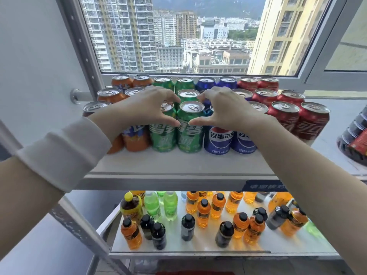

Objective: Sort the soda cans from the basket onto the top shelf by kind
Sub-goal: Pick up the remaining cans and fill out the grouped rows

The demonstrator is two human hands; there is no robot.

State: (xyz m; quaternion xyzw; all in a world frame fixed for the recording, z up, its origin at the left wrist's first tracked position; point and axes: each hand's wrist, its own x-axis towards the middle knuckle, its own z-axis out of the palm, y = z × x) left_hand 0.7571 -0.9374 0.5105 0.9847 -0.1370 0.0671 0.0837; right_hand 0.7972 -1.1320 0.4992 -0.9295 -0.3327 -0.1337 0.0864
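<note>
As colour-sorted cans (284, 118) line the top shelf (178, 161), left hand (147, 108) and right hand (226, 110) arch over the front row | thumbs (170, 119) touch one green can (190, 135) | grip: cannot tell

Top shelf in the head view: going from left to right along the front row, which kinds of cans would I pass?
From the left: orange cans → green cans → blue cans → red cans.
</note>
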